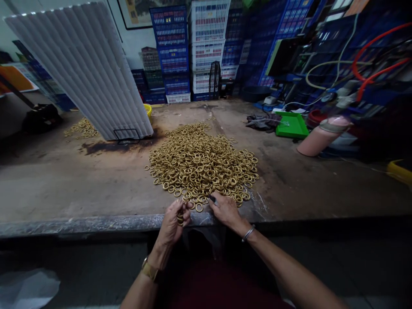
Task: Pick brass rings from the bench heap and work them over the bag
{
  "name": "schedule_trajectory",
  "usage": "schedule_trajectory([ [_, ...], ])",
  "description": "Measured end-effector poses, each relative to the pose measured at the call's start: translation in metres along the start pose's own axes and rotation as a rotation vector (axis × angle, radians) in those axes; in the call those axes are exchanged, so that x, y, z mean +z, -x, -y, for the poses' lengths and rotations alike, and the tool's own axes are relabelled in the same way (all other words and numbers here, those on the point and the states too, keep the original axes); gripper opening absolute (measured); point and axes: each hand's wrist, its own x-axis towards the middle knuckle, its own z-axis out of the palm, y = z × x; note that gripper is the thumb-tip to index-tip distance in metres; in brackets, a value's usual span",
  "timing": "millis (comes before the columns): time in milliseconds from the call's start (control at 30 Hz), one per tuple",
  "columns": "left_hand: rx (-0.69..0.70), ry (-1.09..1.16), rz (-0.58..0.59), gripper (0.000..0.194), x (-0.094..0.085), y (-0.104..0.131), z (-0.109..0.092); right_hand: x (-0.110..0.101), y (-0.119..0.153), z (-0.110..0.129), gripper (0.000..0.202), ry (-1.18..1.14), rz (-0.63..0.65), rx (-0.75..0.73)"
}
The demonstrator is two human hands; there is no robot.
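A broad heap of brass-coloured rings (202, 161) lies on the worktable (122, 189). At the table's front edge, my left hand (175, 219) is closed around several of these rings, held just in front of the heap. To its right, my right hand (225, 209) is closed on a small dark object (212, 198) whose full shape is hidden, at the heap's near edge. Loose rings lie between the two hands.
A tall ribbed white panel (83, 68) stands tilted at the left, with a smaller ring pile (82, 128) behind it. At the right are a green tray (291, 125), a pink cylinder (323, 135) and red hoses. Stacked crates (172, 51) line the back.
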Motion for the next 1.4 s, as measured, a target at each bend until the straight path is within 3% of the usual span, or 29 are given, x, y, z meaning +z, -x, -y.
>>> schedule_trajectory([
  [167,-0.053,0.093,0.034,0.019,-0.010,0.002,0.004,0.003,-0.001,0.014,0.021,0.067,0.012,0.051],
  [433,-0.183,0.207,0.019,0.020,-0.007,0.000,0.007,0.001,-0.008,0.023,0.019,0.126,0.065,0.105],
  [800,-0.239,-0.019,0.007,0.028,0.016,-0.003,0.024,-0.002,-0.001,0.002,0.020,0.094,0.029,0.096],
  [1067,-0.235,-0.025,-0.003,0.029,0.018,-0.002,0.025,-0.006,0.002,0.004,0.018,0.017,0.076,-0.055],
  [1267,-0.222,-0.125,-0.025,0.034,0.016,-0.002,0.032,0.001,0.000,-0.001,0.019,0.013,0.078,-0.025],
  [1400,-0.137,-0.283,-0.074,0.036,0.019,-0.003,0.038,-0.001,-0.001,0.000,0.013,-0.172,0.024,-0.016],
])
